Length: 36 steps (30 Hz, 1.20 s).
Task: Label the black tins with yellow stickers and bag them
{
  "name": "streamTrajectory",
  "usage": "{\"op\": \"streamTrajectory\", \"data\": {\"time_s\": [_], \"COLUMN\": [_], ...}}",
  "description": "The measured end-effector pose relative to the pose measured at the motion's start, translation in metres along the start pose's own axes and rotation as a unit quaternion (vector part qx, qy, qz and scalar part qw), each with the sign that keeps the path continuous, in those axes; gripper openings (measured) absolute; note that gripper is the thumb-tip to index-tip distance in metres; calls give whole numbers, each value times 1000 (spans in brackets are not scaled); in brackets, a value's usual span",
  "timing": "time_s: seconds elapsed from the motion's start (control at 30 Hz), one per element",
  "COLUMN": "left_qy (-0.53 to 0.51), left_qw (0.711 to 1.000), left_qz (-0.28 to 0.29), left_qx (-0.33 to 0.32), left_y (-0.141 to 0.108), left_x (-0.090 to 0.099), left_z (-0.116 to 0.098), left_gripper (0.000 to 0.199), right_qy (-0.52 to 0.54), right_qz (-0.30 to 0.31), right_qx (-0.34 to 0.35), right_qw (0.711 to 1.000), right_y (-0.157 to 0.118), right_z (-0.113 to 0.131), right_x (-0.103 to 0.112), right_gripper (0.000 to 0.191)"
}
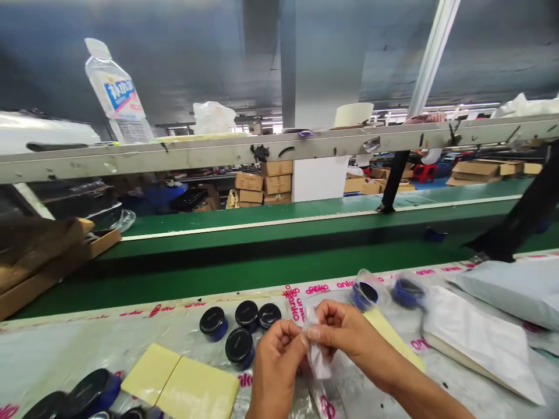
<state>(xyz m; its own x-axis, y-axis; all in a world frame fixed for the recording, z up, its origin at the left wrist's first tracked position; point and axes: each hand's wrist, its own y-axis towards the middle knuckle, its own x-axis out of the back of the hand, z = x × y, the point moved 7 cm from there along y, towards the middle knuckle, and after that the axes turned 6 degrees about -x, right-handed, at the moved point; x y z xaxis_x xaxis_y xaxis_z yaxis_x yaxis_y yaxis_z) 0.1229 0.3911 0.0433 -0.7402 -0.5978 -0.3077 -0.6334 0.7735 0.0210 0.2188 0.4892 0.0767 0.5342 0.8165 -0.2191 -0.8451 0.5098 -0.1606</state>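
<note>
2 bare hands meet at the lower center of the frame, the left hand [275, 366] and right hand [343, 331] both pinched shut at the fingertips on a thin white wrapper [321, 364], which hangs between them above a plastic-covered bench [170, 326]. Just left of the hands stand 4 round containers [239, 346] with black lids and blue sides; more dark-lidded containers [94, 391] crowd the lower left corner. Yellow sheets [196, 387] lie between the 2 groups. At right are 2 blue pieces [364, 295] with clear plastic, a yellow strip [393, 337] and a white stack [478, 334]. Behind runs a green surface [174, 279], beneath a shelf [209, 150] bearing a labeled bottle [117, 96] at upper left.
</note>
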Motion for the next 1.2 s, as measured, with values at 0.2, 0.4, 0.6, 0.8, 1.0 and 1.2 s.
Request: {"op": "streamTrajectory", "data": {"time_s": [0.2, 0.4, 0.6, 0.8, 1.0, 1.2], "left_qy": [-1, 50, 326, 558, 708, 804], "left_qw": [996, 983, 916, 794, 670, 560], "left_qz": [-86, -165, -186, -94, -51, -7], "left_qx": [-26, -70, -143, -222, -219, -200], "left_y": [-6, -19, -18, 27, 56, 48], "left_x": [28, 53, 88, 78, 49, 30], "left_z": [-12, -16, -52, -90, -85, -63], "left_gripper": [42, 28, 10, 23, 22, 23], "right_qy": [-50, -89, -186, -521, -588, -610], "right_qz": [-2, -4, -49, -128, -209, -159], "right_qx": [22, 51, 107, 266, 203, 171], "right_qw": [999, 995, 976, 801, 755, 757], "right_y": [17, 27, 34, 54, 98, 108], "right_z": [7, 2, -9, 21, 14, -26], "right_x": [-13, -27, -29, -40, -23, -23], "right_gripper": [45, 43, 32, 21, 11, 11]}}
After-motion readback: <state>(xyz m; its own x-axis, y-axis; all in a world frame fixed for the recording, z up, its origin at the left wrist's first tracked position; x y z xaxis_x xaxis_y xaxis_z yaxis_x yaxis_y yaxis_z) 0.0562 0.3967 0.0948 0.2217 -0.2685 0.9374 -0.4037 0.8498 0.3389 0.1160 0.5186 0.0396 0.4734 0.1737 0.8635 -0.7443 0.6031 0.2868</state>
